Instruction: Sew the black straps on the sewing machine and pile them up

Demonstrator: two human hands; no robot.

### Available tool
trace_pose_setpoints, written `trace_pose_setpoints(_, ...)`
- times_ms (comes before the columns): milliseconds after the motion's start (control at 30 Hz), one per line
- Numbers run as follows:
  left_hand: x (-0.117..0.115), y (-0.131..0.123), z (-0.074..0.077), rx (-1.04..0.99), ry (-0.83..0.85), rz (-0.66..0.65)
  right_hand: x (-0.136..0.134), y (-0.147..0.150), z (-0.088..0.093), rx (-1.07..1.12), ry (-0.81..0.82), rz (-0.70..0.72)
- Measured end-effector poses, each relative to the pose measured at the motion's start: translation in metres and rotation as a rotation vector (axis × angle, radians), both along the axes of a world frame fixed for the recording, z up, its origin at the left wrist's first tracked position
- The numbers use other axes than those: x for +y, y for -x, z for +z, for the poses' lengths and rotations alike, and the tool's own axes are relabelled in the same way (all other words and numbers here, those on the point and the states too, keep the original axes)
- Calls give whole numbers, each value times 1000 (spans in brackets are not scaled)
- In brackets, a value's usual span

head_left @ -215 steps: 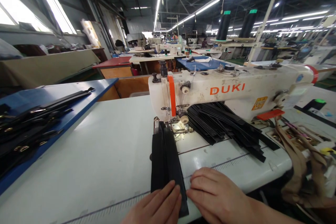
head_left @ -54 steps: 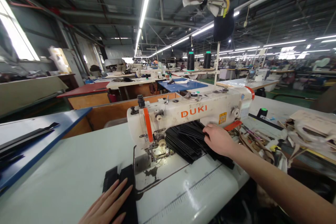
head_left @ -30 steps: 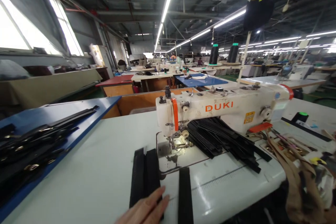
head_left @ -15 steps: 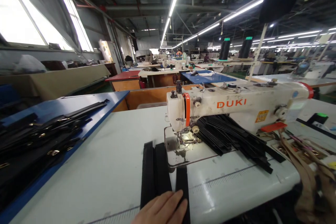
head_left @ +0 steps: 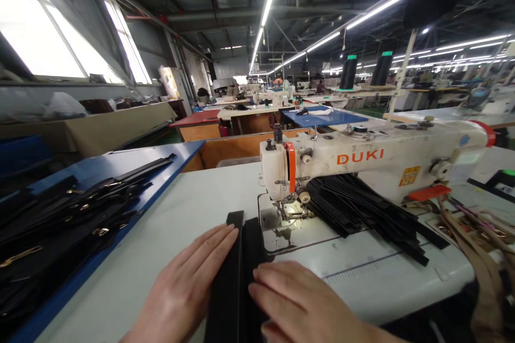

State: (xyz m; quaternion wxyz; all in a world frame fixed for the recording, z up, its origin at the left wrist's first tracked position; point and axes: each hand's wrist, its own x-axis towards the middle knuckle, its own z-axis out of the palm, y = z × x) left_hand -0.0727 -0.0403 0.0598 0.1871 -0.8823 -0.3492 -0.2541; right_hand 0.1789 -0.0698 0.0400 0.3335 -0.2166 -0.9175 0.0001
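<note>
My left hand (head_left: 189, 273) holds a long black strip (head_left: 226, 289) along its left edge, fingers together over it and thumb hidden. Close against that strip's right side lies another black strip (head_left: 252, 241). My right hand (head_left: 300, 295) grips this one from the right with bent fingers; its fingertips touch the edge, and what lies under the palm is hidden. Both strips point away from me on the pale table (head_left: 132, 262), just left of the needle plate (head_left: 277, 241) of a white sewing machine (head_left: 394, 150).
A fanned pile of black strips (head_left: 358, 209) lies under the machine arm. On a blue table (head_left: 159, 187) to the left are black straps with metal buckles (head_left: 100, 231). Tan straps (head_left: 475, 257) hang at the right edge. Two black thread cones (head_left: 348, 72) stand behind the machine.
My right hand has come into view at the strips. My left hand has moved left and up from the rightmost strip to the left one. The strips now lie closer together.
</note>
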Motion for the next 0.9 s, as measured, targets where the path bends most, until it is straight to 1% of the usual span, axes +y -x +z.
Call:
trace_pose_setpoints(33, 9, 1, -6, 3, 24, 10, 11, 3, -6, -76, 140, -48)
trace_pose_setpoints(100, 25, 0, -21, 47, 115, 40, 28, 9, -16, -170, 284, -76)
trace_pose_setpoints(133, 30, -2, -28, 70, 151, 46, 34, 12, -19, -209, 317, -79)
trace_pose_setpoints(167, 34, -5, -33, 90, 187, 56, 37, 15, -21, -239, 314, -79)
trace_pose_setpoints(267, 38, -11, -42, 102, 247, 87, 40, 20, -22, -309, 220, -65)
trace_pose_setpoints(367, 37, -14, -43, 95, 290, 125, 40, 20, -18, -366, 135, -19)
trace_pose_setpoints(433, 37, -14, -44, 93, 308, 142, 40, 20, -17, -407, 94, -14)
trace_pose_setpoints(500, 38, -13, -47, 95, 322, 137, 39, 21, -17, -446, 45, -29)
trace_pose_setpoints(600, 40, -11, -52, 98, 338, 109, 37, 24, -19, -484, -24, -12)
trace_pose_setpoints(700, 41, -9, -58, 89, 338, 91, 35, 27, -20, -486, -50, 30)
trace_pose_setpoints(800, 42, -5, -63, 69, 330, 80, 35, 27, -20, -466, -51, 38)
trace_pose_setpoints(900, 44, -2, -69, 41, 324, 74, 34, 26, -22, -428, -86, 46)
